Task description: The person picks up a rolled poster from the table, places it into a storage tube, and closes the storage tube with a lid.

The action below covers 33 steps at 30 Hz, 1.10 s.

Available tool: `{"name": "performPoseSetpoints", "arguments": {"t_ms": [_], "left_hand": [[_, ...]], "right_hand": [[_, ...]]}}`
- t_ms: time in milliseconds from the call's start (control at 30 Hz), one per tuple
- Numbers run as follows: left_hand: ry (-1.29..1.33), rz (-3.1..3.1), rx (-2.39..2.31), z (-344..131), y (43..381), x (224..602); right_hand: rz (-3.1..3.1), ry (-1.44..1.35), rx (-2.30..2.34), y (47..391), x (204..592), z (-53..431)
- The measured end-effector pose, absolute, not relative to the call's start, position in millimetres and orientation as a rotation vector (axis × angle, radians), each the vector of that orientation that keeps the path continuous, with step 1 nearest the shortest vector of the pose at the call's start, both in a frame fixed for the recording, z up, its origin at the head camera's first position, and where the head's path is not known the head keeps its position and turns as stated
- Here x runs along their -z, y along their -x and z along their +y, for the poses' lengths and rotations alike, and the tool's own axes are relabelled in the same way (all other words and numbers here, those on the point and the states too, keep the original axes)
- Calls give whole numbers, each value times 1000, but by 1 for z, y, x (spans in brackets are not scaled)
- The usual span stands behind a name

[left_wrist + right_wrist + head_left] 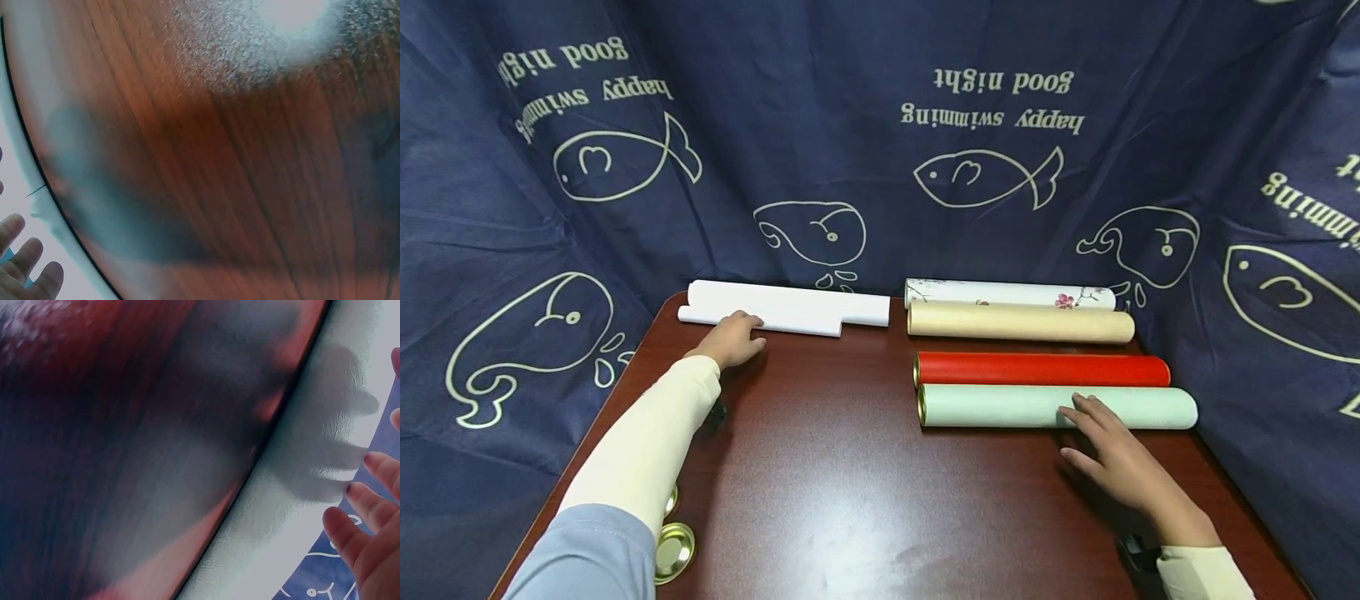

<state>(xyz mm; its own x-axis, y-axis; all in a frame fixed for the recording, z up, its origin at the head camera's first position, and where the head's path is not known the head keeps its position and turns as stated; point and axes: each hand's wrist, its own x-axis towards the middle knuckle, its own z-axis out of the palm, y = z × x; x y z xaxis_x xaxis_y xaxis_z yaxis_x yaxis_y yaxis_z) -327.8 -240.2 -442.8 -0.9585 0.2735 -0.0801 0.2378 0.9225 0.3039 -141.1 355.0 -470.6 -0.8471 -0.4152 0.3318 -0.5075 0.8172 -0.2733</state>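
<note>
At the back left of the table lie two white paper rolls, a longer one behind and a shorter one in front. My left hand reaches out to the shorter roll, its fingers loosely extended and overlapping it in the head view. In the left wrist view, the fingertips show at the lower left corner, beside the white roll. My right hand hovers at the near side of a pale green tube, fingers spread. The hand's shadow falls on this tube in the right wrist view.
Behind the green tube lie a red tube, a cream tube and a white floral tube. Gold-coloured lids sit near the table's left edge. A dark blue curtain encloses the brown table.
</note>
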Motion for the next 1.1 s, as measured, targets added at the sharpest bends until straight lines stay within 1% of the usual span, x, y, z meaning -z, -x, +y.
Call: {"name": "performPoseSetpoints", "arguments": {"t_ms": [100, 300, 467, 667, 867, 967, 1100], "left_hand": [[-381, 2973, -415, -239, 332, 441], [-465, 2982, -279, -235, 347, 436], [-432, 2993, -276, -229, 354, 442], [-397, 3018, -259, -220, 349, 451], [-432, 3039, -225, -219, 342, 452], [-451, 3048, -197, -221, 337, 452], [-499, 3062, -153, -225, 330, 452]], "right_hand": [[-2750, -704, -509, 140, 469, 355], [-2732, -685, -503, 134, 469, 355], [-2717, -687, -489, 132, 467, 357], [-2714, -691, -463, 130, 470, 359], [-2716, -676, -475, 130, 469, 363], [-2715, -689, -476, 134, 465, 364], [-2724, -714, -479, 147, 452, 365]]}}
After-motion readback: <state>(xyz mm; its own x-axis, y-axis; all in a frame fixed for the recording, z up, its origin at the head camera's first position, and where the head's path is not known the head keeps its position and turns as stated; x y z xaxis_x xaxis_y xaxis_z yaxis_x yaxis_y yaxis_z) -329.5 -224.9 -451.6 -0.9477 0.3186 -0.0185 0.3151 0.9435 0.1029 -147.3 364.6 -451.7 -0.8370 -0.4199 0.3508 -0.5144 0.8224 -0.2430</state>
